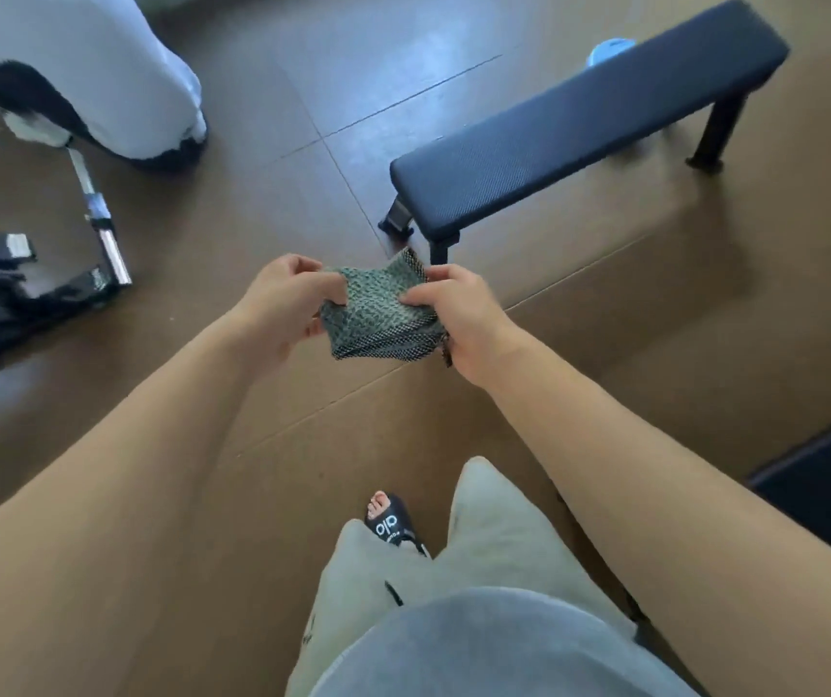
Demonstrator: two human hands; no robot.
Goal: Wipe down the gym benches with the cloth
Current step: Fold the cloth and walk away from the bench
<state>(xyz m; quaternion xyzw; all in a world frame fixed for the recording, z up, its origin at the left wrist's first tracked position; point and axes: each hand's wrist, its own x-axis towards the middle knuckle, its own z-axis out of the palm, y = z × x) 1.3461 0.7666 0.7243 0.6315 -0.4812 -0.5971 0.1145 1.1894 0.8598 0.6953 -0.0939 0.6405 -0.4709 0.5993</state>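
Observation:
A green patterned cloth (383, 309), folded into a small pad, hangs in the air between both hands at the middle of the view. My left hand (287, 299) pinches its left edge. Its right edge is pinched by my right hand (458, 314). A flat gym bench (589, 118) with a dark blue padded top and black legs stands on the brown floor ahead and to the right, beyond the cloth. The cloth is apart from the bench.
A white and black machine base (116, 78) stands at the upper left, with a chrome bar (101, 218) and black frame parts (11, 284) below it. A dark pad edge (825, 475) shows at the right. A blue round object (612, 47) lies behind the bench.

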